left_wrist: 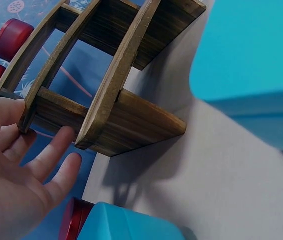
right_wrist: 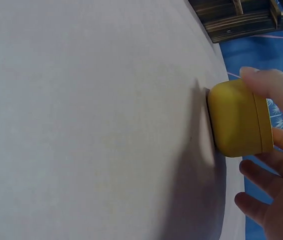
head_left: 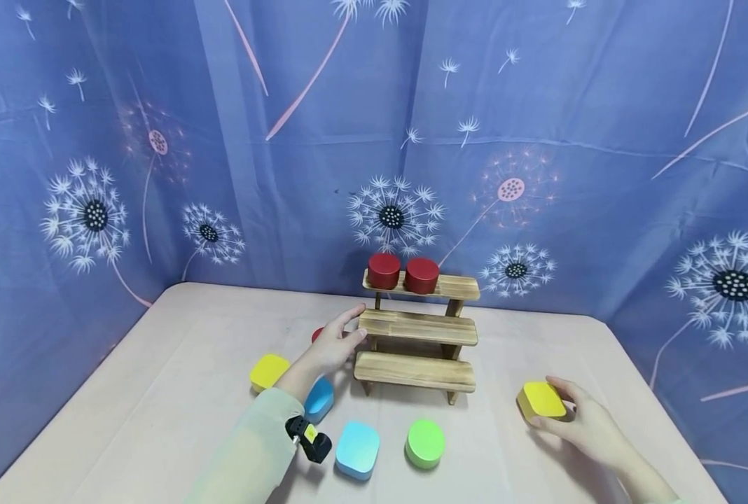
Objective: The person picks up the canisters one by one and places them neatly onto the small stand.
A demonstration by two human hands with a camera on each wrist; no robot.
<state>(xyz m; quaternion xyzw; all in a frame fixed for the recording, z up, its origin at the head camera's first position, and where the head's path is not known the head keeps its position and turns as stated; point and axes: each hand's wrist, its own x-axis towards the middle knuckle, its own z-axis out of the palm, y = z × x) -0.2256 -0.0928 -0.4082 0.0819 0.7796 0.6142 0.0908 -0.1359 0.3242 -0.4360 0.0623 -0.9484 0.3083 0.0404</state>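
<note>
A wooden three-step shelf point(head_left: 418, 343) stands mid-table, with two red cylinders point(head_left: 384, 270) point(head_left: 421, 274) on its top step. My left hand point(head_left: 347, 329) is open, fingers straight, at the left end of the middle step; the left wrist view shows its fingers point(left_wrist: 51, 155) just beside the shelf point(left_wrist: 131, 120). A red piece point(head_left: 316, 334) lies half hidden behind that hand. To the right of the shelf, my right hand point(head_left: 559, 413) grips a yellow block point(head_left: 540, 399) that sits on the table, thumb on one side and fingers on the other point(right_wrist: 239, 117).
Another yellow block point(head_left: 269, 371), a blue block point(head_left: 320, 399), a light blue block point(head_left: 357, 449) and a green round block point(head_left: 425, 442) lie on the pale table point(head_left: 178, 364) in front of the shelf. A blue dandelion-print cloth hangs behind and at both sides.
</note>
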